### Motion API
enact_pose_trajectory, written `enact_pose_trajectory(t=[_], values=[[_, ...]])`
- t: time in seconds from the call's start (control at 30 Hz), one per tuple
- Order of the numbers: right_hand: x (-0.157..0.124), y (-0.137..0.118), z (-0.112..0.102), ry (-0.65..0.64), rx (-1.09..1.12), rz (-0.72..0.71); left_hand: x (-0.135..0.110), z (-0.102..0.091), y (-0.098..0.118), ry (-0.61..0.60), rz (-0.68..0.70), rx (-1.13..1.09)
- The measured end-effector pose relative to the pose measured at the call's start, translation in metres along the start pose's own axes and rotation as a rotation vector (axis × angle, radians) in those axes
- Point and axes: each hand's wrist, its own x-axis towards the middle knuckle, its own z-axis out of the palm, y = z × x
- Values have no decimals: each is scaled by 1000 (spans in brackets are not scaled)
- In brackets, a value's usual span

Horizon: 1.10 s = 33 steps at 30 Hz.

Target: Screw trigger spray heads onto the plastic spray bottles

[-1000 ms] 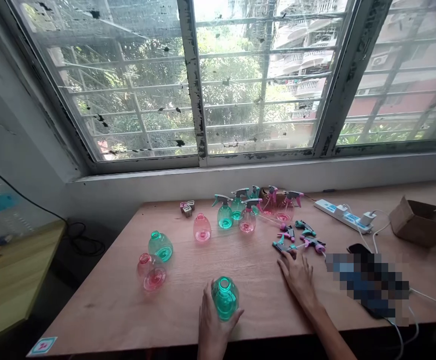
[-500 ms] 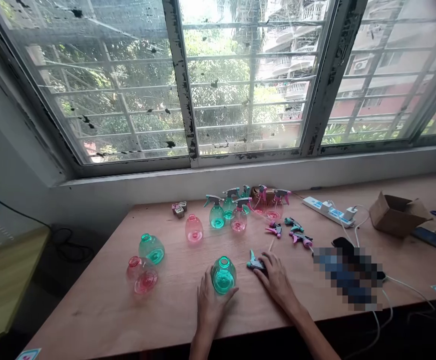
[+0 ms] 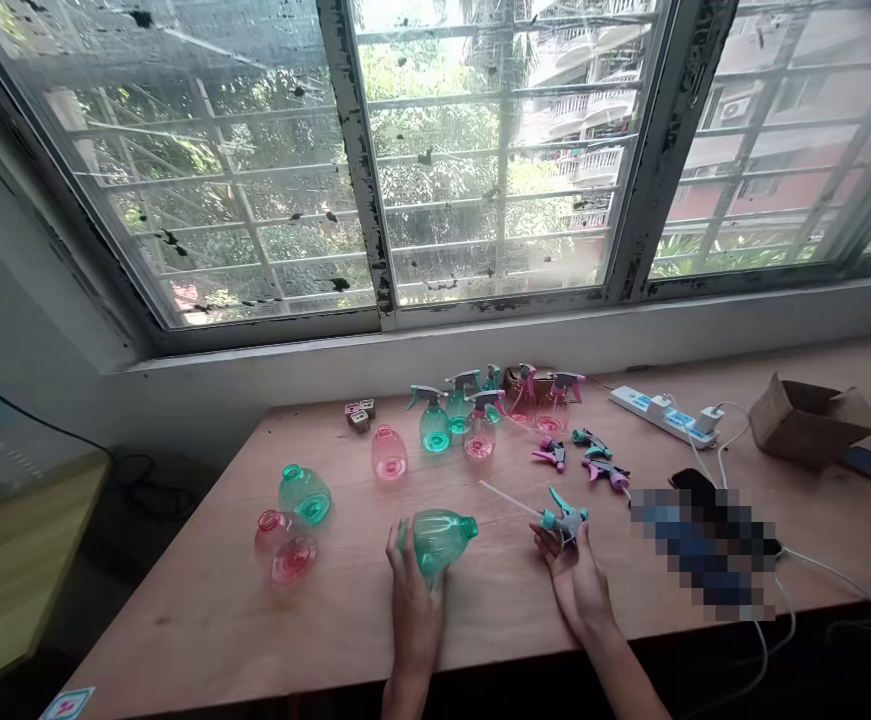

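Nearest, the left hand (image 3: pixel 414 600) curls its fingers round one green bottle (image 3: pixel 439 532), tipped just above the table (image 3: pixel 202 620) with its open neck pointing right. Just beside it, the right hand (image 3: pixel 576 580) pinches one spray head (image 3: pixel 564 516) in its fingertips, the thin tube slanting left. Farther off lie three capless bottles: a second green bottle (image 3: pixel 304 495), a near pink bottle (image 3: pixel 286 548) and a far pink bottle (image 3: pixel 388 455). To the right are three loose trigger heads (image 3: pixel 591 458). Under the window stand capped bottles (image 3: pixel 480 420), overlapping too much to count.
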Motion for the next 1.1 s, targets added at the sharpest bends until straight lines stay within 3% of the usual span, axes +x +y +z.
enact_pose_trajectory(t=[0.23, 0.47, 0.77, 0.93, 1.1], values=[[1, -4, -4, 34, 214, 115, 0, -1, 3, -28, 4, 52], [0, -7, -3, -2, 207, 162, 0, -1, -2, -27, -3, 37], [-10, -3, 5, -99, -27, 116, -4, 2, 0, -103, 133, 198], [-15, -1, 10, -207, -247, 127, -3, 5, 1, -247, 236, 181], [-17, 0, 12, -295, -366, 97, -2, 4, -1, -271, 97, -20]])
